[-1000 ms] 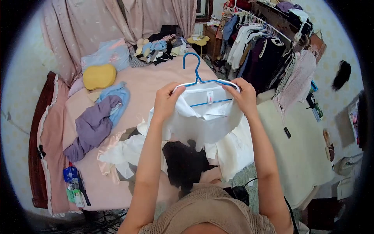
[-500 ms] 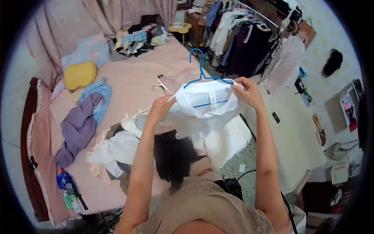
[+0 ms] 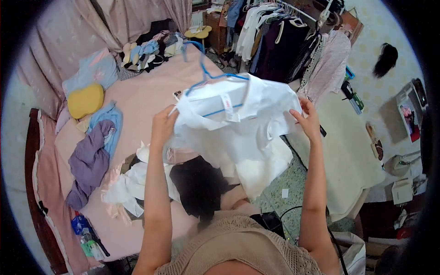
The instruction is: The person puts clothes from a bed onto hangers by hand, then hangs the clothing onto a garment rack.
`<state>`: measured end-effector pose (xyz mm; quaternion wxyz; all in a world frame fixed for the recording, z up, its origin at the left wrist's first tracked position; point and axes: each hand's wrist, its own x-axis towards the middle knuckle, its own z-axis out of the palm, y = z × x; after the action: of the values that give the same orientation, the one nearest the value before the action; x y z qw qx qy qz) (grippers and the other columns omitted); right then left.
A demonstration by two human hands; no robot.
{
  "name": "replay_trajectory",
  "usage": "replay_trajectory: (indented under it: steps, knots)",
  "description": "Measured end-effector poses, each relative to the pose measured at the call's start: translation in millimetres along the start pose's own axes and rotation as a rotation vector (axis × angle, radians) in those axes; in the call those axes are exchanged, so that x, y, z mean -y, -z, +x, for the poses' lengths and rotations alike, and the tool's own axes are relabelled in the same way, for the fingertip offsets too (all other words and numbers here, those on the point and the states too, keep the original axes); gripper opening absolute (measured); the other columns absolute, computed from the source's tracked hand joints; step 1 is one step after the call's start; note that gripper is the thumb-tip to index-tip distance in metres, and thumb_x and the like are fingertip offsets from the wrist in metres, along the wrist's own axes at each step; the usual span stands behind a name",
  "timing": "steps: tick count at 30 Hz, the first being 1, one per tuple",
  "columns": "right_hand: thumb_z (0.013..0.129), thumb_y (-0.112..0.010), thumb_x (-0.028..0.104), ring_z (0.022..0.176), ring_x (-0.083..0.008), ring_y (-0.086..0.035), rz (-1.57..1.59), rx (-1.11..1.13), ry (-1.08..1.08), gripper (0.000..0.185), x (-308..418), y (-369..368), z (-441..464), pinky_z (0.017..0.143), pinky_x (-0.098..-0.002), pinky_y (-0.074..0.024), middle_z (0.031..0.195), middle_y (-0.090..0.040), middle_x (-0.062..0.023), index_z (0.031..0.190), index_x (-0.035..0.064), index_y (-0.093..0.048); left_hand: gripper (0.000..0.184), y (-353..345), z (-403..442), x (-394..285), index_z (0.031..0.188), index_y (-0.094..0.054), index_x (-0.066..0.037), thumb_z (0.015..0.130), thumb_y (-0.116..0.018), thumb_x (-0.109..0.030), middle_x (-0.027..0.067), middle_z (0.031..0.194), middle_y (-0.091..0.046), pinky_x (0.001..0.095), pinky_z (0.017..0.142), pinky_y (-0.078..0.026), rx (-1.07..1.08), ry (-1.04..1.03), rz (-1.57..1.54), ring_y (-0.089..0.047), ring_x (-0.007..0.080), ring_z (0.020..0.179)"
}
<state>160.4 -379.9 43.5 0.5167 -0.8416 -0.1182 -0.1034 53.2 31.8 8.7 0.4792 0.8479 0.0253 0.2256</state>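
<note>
A white collared shirt (image 3: 256,103) hangs spread between my two hands, above the bed. Inside its neck sits a blue clothes hanger (image 3: 206,75), hook pointing up and to the left, a little blurred. A label shows at the back of the collar. My left hand (image 3: 163,123) is closed on the shirt at its left shoulder. My right hand (image 3: 308,120) pinches the cloth near the right shoulder or sleeve. Below the shirt lie a black garment (image 3: 197,185) and a crumpled white garment (image 3: 133,185) on the bed.
The pink bed (image 3: 151,89) bears a purple garment (image 3: 91,151), a yellow cushion (image 3: 85,101) and a heap of clothes (image 3: 149,50). Behind it stands a clothes rack (image 3: 293,11) with several hung garments. A cream-covered surface (image 3: 343,160) is at right.
My right hand has moved outward from the collar along the shoulder, stretching the shirt wider. The hanger has shifted left and tilted, and my left hand has moved left with the shirt.
</note>
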Motion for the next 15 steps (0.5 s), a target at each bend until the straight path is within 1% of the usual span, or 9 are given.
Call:
replay_trajectory:
  steps: [1, 4, 5, 6, 8, 10, 11, 12, 15]
  knots:
    - [0.068, -0.074, 0.027, 0.098, -0.0186, -0.052, -0.272, -0.071, 0.349, 0.058, 3.3, -1.6, 2.8, 0.082, -0.0333, -0.0427, 0.11, -0.054, -0.0104, 0.114, 0.0015, -0.049, 0.02, -8.7, -3.3, -5.0, 0.093, -0.061, -0.004, 0.084, -0.053, -0.02, 0.0101, 0.065, -0.058, 0.0274, 0.056, -0.041, -0.003, 0.012, 0.002, -0.05, 0.0152, 0.057]
    - [0.069, -0.072, 0.022, 0.101, -0.0223, -0.051, -0.293, 0.055, 0.505, 0.051, 44.4, -15.5, -8.2, 0.09, -0.0327, -0.0355, 0.108, -0.054, -0.0078, 0.112, 0.0042, -0.052, 0.017, -50.5, -20.3, -22.9, 0.09, -0.063, -0.009, 0.081, -0.057, -0.022, 0.0146, 0.069, -0.06, 0.0332, 0.054, -0.043, 0.122, 0.029, 0.24, -0.056, 0.0279, 0.058]
    - [0.069, -0.072, 0.021, 0.085, -0.0199, -0.054, -0.38, 0.119, 0.558, 0.036, 33.4, -17.2, -8.6, 0.078, -0.0312, -0.0412, 0.09, -0.059, -0.008, 0.097, 0.0027, -0.058, 0.016, -66.4, -27.7, -29.1, 0.089, -0.063, -0.011, 0.08, -0.058, -0.023, 0.0153, 0.07, -0.06, 0.0357, 0.053, -0.043, 0.134, -0.024, 0.276, -0.057, 0.0312, 0.061]
    - [0.069, -0.072, 0.021, 0.085, -0.0199, -0.054, -0.384, 0.138, 0.565, 0.036, 25.6, -14.7, -10.9, 0.078, -0.0312, -0.0412, 0.09, -0.059, -0.008, 0.097, 0.0027, -0.058, 0.017, -83.9, -35.3, -27.0, 0.091, -0.064, -0.012, 0.08, -0.058, -0.024, 0.0147, 0.071, -0.06, 0.0369, 0.054, -0.044, 0.151, -0.028, 0.212, -0.058, 0.0311, 0.061]
    - [0.07, -0.071, 0.022, 0.072, -0.0223, -0.056, -0.479, 0.363, 0.085, 0.028, 14.5, -3.9, -17.2, 0.065, -0.0331, -0.0428, 0.076, -0.06, -0.0132, 0.084, 0.0001, -0.061, 0.021, -118.5, -55.6, -18.4, 0.094, -0.064, -0.012, 0.08, -0.056, -0.026, 0.0147, 0.073, -0.061, 0.0382, 0.057, -0.045, 0.21, -0.043, 0.126, -0.059, 0.031, 0.063]
    - [0.07, -0.07, 0.021, 0.056, -0.0183, -0.052, -0.404, 0.265, -0.015, 0.027, 11.5, 16.0, -24.1, 0.054, -0.0311, -0.0404, 0.062, -0.055, -0.0127, 0.074, -0.0025, -0.058, 0.026, -159.7, -78.9, -13.7, 0.098, -0.063, -0.011, 0.082, -0.052, -0.03, 0.0165, 0.078, -0.061, 0.0369, 0.063, -0.046, 0.328, 0.01, -0.038, -0.059, 0.0298, 0.068]
    - [0.07, -0.07, 0.02, 0.055, -0.0163, -0.05, -0.434, 0.255, 0.013, 0.025, 0.2, 30.1, -25.2, 0.052, -0.0292, -0.0394, 0.06, -0.054, -0.0108, 0.073, -0.0023, -0.058, 0.028, -191.8, -97.8, 15.6, 0.096, -0.062, -0.009, 0.084, -0.051, -0.031, 0.0168, 0.076, -0.059, 0.0349, 0.066, -0.045, 0.15, -0.527, -0.002, -0.059, 0.0285, 0.069]
    - [0.069, -0.07, 0.018, 0.053, -0.0144, -0.047, -0.464, 0.242, 0.037, 0.024, -10.7, 44.8, -26.6, 0.051, -0.0273, -0.0384, 0.059, -0.053, -0.0089, 0.073, -0.002, -0.058, 0.027, -177.3, -95.1, -28.6, 0.097, -0.06, -0.006, 0.086, -0.05, -0.029, 0.0149, 0.076, -0.059, 0.0332, 0.066, -0.045, 0.633, 0.197, -0.4, -0.057, 0.0266, 0.069]
    - [0.069, -0.07, 0.015, 0.055, -0.015, -0.047, -0.421, 0.24, -0.118, 0.02, -5.3, 80.1, -25.7, 0.052, -0.028, -0.0379, 0.06, -0.053, -0.0065, 0.072, -0.0011, -0.058, 0.031, -210.1, -111.7, -57.5, 0.104, -0.057, -0.001, 0.09, -0.049, -0.027, 0.0064, 0.085, -0.06, 0.0269, 0.078, -0.042, 0.966, 0.175, -0.677, -0.052, 0.0112, 0.082]
